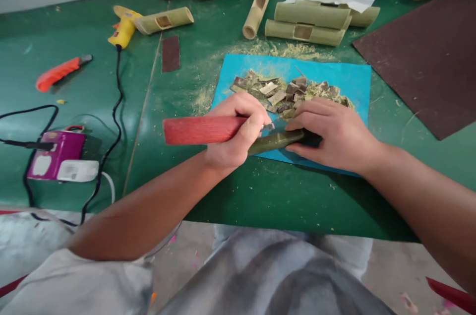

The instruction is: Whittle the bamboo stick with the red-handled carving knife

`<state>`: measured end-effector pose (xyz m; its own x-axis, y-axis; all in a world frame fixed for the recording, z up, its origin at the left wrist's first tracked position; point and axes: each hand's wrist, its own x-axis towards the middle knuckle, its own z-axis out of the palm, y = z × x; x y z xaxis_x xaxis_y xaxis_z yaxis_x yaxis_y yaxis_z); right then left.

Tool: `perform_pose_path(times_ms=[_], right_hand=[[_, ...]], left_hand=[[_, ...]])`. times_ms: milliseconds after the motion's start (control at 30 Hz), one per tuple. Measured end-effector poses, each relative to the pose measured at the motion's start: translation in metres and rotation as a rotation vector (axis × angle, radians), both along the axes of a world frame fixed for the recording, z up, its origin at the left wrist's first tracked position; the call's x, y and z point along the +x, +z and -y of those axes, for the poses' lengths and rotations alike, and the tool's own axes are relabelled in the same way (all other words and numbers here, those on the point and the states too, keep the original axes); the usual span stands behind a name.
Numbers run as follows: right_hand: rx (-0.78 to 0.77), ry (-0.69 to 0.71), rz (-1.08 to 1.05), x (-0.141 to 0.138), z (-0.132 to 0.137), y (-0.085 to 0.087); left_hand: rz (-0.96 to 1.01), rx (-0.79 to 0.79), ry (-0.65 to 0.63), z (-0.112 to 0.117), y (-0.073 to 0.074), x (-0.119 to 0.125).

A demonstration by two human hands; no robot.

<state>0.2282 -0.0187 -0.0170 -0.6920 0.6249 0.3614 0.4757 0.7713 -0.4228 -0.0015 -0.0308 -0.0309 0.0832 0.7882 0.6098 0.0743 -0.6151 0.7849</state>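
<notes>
My left hand (pixel 240 129) is closed around a red-handled cutting tool (pixel 203 130). A short bit of metal shows past my fingers, close to the bamboo, but most of the blade is hidden. Steadying a dark green bamboo piece (pixel 273 142) is my right hand (pixel 327 129), its thumb and fingers gripping the right end. The bamboo lies across the near part of a blue sheet (pixel 360 92), its left end partly behind my left hand. Just beyond both hands, bamboo chips and shavings (pixel 277 94) are heaped on the sheet.
Hollow bamboo sections (pixel 305 32) with cut openings lie at the back. To the left are a yellow glue gun (pixel 125 27), an orange box cutter (pixel 61 73) and a purple box (pixel 59 154) with cords. A dark brown sheet (pixel 424 62) lies at right.
</notes>
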Motion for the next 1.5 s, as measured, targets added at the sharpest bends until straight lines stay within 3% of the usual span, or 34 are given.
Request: perform_pose_path(times_ms=[200, 433, 1000, 1133, 1333, 1500], right_hand=[[0.112, -0.077, 0.015, -0.001, 0.006, 0.000], [0.177, -0.134, 0.071, -0.006, 0.015, 0.001], [0.165, -0.091, -0.035, -0.013, 0.019, 0.002], [0.150, -0.124, 0.010, -0.011, 0.019, 0.002], [0.223, -0.187, 0.118, -0.019, 0.027, 0.004], [0.187, -0.254, 0.169, -0.027, 0.031, 0.003]], left_hand=[[-0.106, 0.040, 0.077, 0.004, 0.009, 0.000], [-0.189, 0.107, 0.022, 0.009, 0.016, -0.006], [-0.211, 0.156, 0.046, 0.009, 0.017, -0.008], [-0.234, 0.123, 0.042, 0.010, 0.020, -0.007], [-0.344, 0.064, 0.132, 0.011, 0.026, -0.001], [-0.321, 0.054, 0.092, 0.009, 0.023, 0.000]])
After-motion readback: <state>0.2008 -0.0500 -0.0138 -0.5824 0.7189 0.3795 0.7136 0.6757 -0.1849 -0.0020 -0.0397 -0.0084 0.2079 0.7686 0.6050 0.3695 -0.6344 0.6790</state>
